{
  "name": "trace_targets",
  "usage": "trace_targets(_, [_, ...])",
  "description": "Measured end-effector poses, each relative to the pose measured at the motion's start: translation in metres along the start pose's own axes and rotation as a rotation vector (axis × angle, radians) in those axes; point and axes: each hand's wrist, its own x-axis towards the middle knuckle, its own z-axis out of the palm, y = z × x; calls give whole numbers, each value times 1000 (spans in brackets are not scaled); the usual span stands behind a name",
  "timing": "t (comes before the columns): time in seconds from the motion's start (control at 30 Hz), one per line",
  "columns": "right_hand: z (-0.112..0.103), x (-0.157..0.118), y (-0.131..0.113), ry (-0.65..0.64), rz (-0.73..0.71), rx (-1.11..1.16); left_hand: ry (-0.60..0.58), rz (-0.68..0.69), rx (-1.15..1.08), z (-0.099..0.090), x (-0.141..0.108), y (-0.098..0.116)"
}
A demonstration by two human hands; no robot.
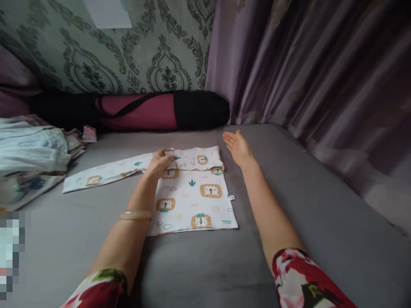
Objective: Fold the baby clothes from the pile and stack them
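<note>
Small lion-print shirt (211,191), partly folded, lies flat on the gray sheet (321,205), mid-view. Done: the body is spread fairly smooth, and a strip along its 12 o'clock edge, probably the sleeve from the 3 o'clock side, lies folded back across it. Not done: the other sleeve (112,171) runs straight out toward 9 o'clock, not tucked in, and the body itself is full length, no fold across it. Call it an early-to-middle stage. Left hand (160,161) is at the shirt's 11 o'clock, nearly closed, thumb and fingers on the cloth near the inner end of the strip; seems a light pinch, fingertips partly hidden. Right hand (238,148) is off the shirt at about 1 o'clock, wide open, fingers extended, holding nothing. Small side tag (232,197) sticks out at 3 o'clock. Pile of clothes (35,145) sits toward 10 o'clock, apart from the body, near the sleeve's cuff end. Black and red long bag (141,112) lies at 11 o'clock, against the wall (135,55).
</note>
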Motion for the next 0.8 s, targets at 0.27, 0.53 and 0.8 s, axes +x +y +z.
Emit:
trace_targets(0.27, [11,16,52,203,137,-225,176,323,245,-11,-2,2])
trace_targets(0.53, [52,-16,59,-28,-232,-994,294,320,491,-15,11,-10])
trace_targets(0.8, [60,-32,48,-160,-91,-1178,267,444,740,-15,1,-6])
